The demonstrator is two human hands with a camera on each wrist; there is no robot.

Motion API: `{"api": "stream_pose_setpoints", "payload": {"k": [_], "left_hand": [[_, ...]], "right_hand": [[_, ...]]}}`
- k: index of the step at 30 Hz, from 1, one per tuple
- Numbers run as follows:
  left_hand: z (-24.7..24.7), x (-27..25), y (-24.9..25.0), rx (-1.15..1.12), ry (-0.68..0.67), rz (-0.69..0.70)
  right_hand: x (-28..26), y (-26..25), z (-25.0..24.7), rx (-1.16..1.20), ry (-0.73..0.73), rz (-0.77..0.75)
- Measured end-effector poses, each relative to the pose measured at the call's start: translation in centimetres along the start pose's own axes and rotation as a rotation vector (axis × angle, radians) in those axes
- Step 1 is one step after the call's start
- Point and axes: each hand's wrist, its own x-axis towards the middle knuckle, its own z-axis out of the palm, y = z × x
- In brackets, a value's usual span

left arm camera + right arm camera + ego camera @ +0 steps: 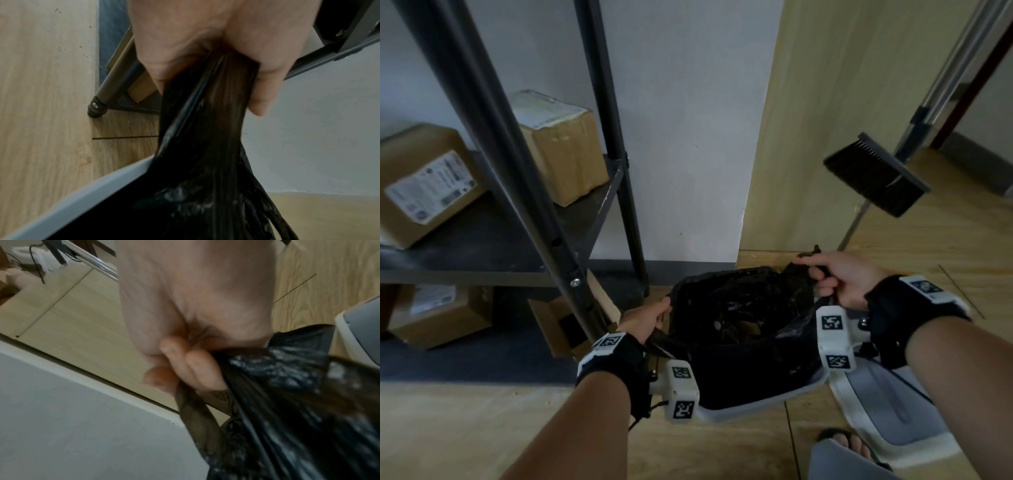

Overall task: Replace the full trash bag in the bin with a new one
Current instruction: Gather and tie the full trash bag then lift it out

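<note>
**Already gripped both sides — thin film is the weak point**

Both hands are closed on the crumpled black plastic trash bag (743, 308), which sits in the pale grey plastic bin (750, 409) on the wood-grain floor (482, 428). Left hand (645, 318) has a gathered rope of film bunched in its fist at the bag's left edge; the left wrist view shows fingers wrapped fully round it. Right hand (839, 277) has its fingers curled through a handle loop at the far right corner, film pulled taut from it.

Risks, as judged:
- Film looks thin and is stretched to a narrow neck in each fist. A sharp upward pull on a loaded bag could tear it at the neck or loop.
- Bag mouth is open between the hands; contents partly visible, dark, not identifiable. An uneven lift could tip it and spill.
- Bin is light-looking and unheld. If the bag drags against its walls, the bin may rise with it.

Surroundings:
- Dark metal shelving rack (599, 192) just left of the bin, its upright post close beside the left hand. Brown cardboard boxes (428, 185) on and under the shelves.
- White wall (688, 137) directly behind.
- Black-bristled broom (876, 174) leans to the right, well apart.
- Grey-and-white bin lid (887, 411) lies on the floor just right of the bin, near a bare foot (842, 442), which could catch it when stepping back.

No new bag in view.
</note>
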Motion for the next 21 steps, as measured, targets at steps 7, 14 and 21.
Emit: {"api": "stream_pose_setpoints", "payload": {"k": [7, 14, 21], "left_hand": [[3.5, -5.3, 5.0, -0.069, 0.043, 0.193], [5.2, -7.0, 5.9, -0.051, -0.02, 0.34], [6.5, -10.0, 9.5, -0.043, -0.054, 0.525]], "right_hand": [[-0.3, -0.5, 0.1, 0.04, -0.047, -0.086], [-0.1, -0.5, -1.3, 0.099, -0.002, -0.099], [-0.7, -1.2, -0.9, 0.066, 0.051, -0.103]]}}
